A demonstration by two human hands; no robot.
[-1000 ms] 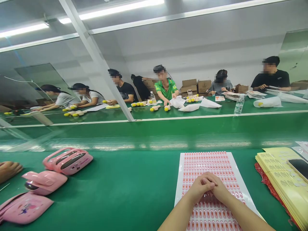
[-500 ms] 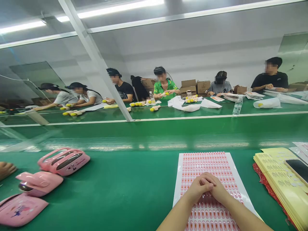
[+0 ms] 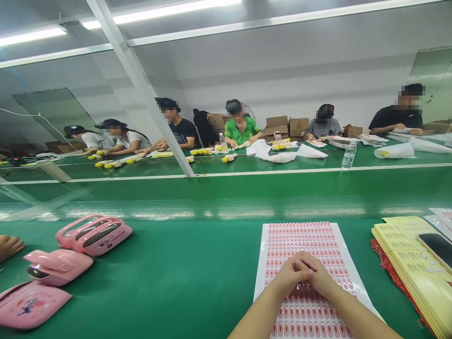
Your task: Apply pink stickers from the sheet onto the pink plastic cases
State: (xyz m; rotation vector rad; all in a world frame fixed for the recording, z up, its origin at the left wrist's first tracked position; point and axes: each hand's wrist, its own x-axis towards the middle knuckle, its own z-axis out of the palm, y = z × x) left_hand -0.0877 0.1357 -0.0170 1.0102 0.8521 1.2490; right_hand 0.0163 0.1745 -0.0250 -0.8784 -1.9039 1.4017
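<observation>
My left hand point(image 3: 294, 274) and my right hand point(image 3: 318, 273) are clasped together, with the fingers folded over one another. They rest on a white sheet point(image 3: 260, 256) covered in rows of small pink oval stickers point(image 3: 300, 238), each with a reddish mark in its middle. Both hands are closed, and no object shows in them. The undersides of the fingers are hidden. My forearms cover part of the sheet's lower rows.
Pink plastic shell parts point(image 3: 93, 235) lie at left, beside another person's hand point(image 3: 10, 246). A stack of yellow sticker sheets point(image 3: 406, 263) with a phone point(image 3: 438, 249) on it lies at right. Several people work across a green bench, where a water bottle point(image 3: 349, 155) stands.
My hands stay clasped in the same place. Across the bench, the person in green has lowered their hands to the table, and people at the far left have shifted pieces.
</observation>
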